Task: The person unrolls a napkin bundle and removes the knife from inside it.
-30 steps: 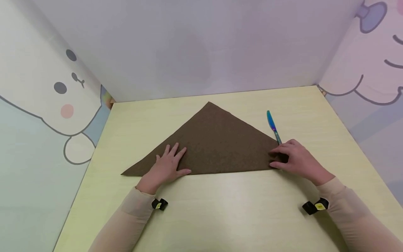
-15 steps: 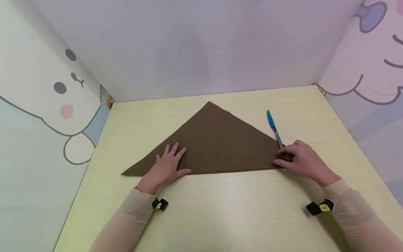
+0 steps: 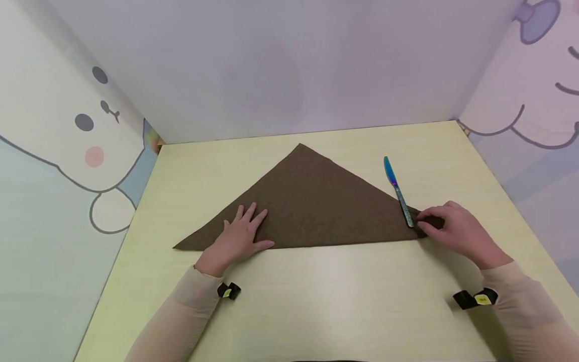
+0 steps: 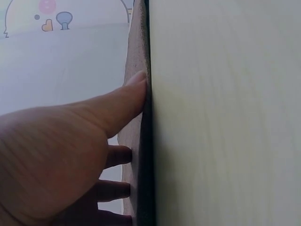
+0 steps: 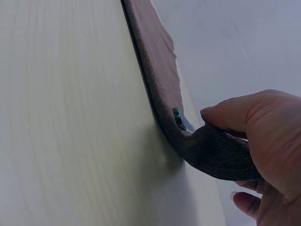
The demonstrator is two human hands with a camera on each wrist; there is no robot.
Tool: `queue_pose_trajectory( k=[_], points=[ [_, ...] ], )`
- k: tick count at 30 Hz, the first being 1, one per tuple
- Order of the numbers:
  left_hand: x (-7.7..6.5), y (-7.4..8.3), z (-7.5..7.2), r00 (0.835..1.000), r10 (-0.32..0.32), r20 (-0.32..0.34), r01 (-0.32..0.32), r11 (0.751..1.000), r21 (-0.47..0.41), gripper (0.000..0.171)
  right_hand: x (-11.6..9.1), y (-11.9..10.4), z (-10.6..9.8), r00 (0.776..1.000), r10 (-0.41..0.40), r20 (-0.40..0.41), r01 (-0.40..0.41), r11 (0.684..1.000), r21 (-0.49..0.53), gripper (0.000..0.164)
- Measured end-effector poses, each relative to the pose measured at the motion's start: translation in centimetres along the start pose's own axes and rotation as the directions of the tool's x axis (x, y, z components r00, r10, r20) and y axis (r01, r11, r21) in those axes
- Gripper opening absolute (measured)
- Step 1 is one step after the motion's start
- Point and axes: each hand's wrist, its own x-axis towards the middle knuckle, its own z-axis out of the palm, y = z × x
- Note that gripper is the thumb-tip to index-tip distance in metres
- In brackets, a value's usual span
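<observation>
A brown cloth [image 3: 316, 201], folded into a triangle, lies on the table with its point toward the back wall. My left hand [image 3: 237, 239] rests on its left part, fingers spread, thumb along the front edge; the left wrist view shows the thumb [image 4: 127, 101] on that edge. At the other end my right hand [image 3: 461, 231] pinches the right corner, which bends up off the table in the right wrist view [image 5: 221, 155]. A rainbow-coloured table knife [image 3: 398, 191] lies beside the pinching fingers, handle end on the cloth, blade reaching past the cloth toward the back.
The pale wooden table [image 3: 325, 301] meets a plain back wall [image 3: 289, 70]. Side walls with cartoon animal pictures stand left [image 3: 50, 151] and right. Both wrists wear dark straps with small cameras.
My right hand has moved right with the cloth's corner, and that end of the cloth now reaches farther right. More of the knife's handle shows. The left hand stays in place.
</observation>
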Motion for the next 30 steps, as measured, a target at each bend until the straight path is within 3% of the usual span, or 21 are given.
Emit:
queue_pose_trajectory(
  k=[11, 21, 30],
  points=[
    [-0.2, 0.1, 0.0, 1.000, -0.002, 0.008, 0.002, 1.000, -0.001, 0.087, -1.0, 1.7, 0.0, 0.999, 0.016, 0.034, -0.017, 1.000, 0.009, 0.028],
    [-0.4, 0.2, -0.4, 1.000, 0.001, 0.001, -0.001, 1.000, -0.006, 0.087, -1.4, 2.9, 0.3, 0.985, -0.158, -0.064, 0.155, 0.987, -0.043, 0.041],
    [-0.3, 0.0, -0.2, 1.000, 0.018, -0.009, -0.018, 1.000, 0.004, 0.087, -2.2, 2.9, 0.3, 0.995, -0.029, 0.094, 0.034, 0.998, -0.053, 0.040]
  ],
)
